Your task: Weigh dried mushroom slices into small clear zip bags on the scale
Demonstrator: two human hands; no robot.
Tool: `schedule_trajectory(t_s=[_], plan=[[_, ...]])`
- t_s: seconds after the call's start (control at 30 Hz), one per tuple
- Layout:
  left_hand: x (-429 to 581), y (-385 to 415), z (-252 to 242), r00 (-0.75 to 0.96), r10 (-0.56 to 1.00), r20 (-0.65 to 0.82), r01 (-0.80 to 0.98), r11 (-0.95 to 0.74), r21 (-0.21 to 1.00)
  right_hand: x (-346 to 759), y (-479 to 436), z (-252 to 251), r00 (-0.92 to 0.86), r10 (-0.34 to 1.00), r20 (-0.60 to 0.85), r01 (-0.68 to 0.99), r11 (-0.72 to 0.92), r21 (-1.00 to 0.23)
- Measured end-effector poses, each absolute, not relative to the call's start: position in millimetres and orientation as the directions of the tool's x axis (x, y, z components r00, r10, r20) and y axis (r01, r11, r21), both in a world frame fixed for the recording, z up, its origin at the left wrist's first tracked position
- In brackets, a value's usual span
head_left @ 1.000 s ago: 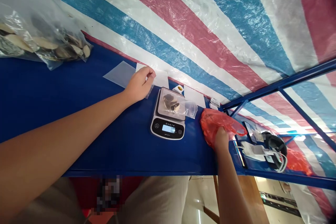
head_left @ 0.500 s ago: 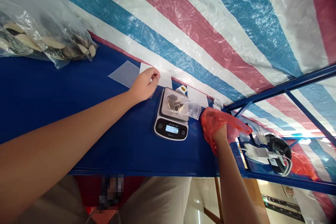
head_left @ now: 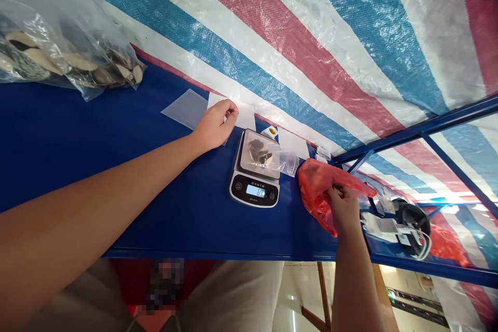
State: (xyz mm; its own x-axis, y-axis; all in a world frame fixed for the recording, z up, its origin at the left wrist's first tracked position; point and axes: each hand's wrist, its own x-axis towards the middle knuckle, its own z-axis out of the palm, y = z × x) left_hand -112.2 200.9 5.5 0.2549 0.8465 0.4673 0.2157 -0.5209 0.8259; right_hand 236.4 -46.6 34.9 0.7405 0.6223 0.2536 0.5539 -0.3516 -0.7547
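A small digital scale [head_left: 254, 190] stands on the blue table [head_left: 116, 135], its display lit. On its pan lies a clear bag [head_left: 272, 156] with a few dark pieces inside. My left hand [head_left: 213, 124] rests left of the scale, fingers pinched on the edge of a flat clear bag [head_left: 227, 127]. My right hand [head_left: 344, 206] is out of the red plastic bag [head_left: 319, 187] to the right of the scale, fingers curled around something small that I cannot make out.
A large clear bag of sliced pieces [head_left: 66, 57] lies at the far left. Flat clear bags [head_left: 187, 108] and white slips [head_left: 291, 142] line the table's back edge against a striped tarp [head_left: 295, 36]. A lower blue shelf at right holds chargers and cables [head_left: 397, 223].
My right hand has drawn back out of the red bag toward me. The scale reading went from 7.0 to 6.9. My left hand has stayed put.
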Motion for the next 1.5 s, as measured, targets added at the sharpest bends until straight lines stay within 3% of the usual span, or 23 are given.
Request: schedule_trajectory(t_s=[0.17,0.33,0.57,0.73,0.97,1.13,1.3,1.5], plan=[[-112,201,5,0.25,0.848,0.468,0.218,-0.52,0.826,223,-81,47,0.833,0.553,0.004,0.213,-0.314,-0.925],[-112,200,5,0.262,0.851,0.456,0.222,-0.513,0.829,199,-100,61,0.764,0.641,-0.074,0.172,-0.313,-0.934],[-113,198,8,0.274,0.85,0.449,0.222,-0.51,0.831,150,-63,70,0.599,0.8,-0.023,0.257,-0.219,-0.941],[-113,198,8,0.28,0.861,0.425,0.224,-0.489,0.843,154,-12,82,0.61,0.792,0.028,0.263,-0.169,-0.95],[-113,199,7,0.265,0.865,0.425,0.221,-0.484,0.847,160,51,81,0.545,0.822,0.165,0.175,0.081,-0.981],[-113,198,6,0.274,0.844,0.461,0.215,-0.521,0.826,164,52,58,0.579,0.798,0.169,0.222,0.045,-0.974],[-113,198,4,0.275,0.823,0.496,0.202,-0.554,0.807,175,42,59,0.474,0.879,-0.044,0.199,-0.156,-0.967],[-113,198,4,0.272,0.816,0.511,0.176,-0.564,0.807,179,36,63,0.449,0.89,-0.074,0.236,-0.198,-0.951]])
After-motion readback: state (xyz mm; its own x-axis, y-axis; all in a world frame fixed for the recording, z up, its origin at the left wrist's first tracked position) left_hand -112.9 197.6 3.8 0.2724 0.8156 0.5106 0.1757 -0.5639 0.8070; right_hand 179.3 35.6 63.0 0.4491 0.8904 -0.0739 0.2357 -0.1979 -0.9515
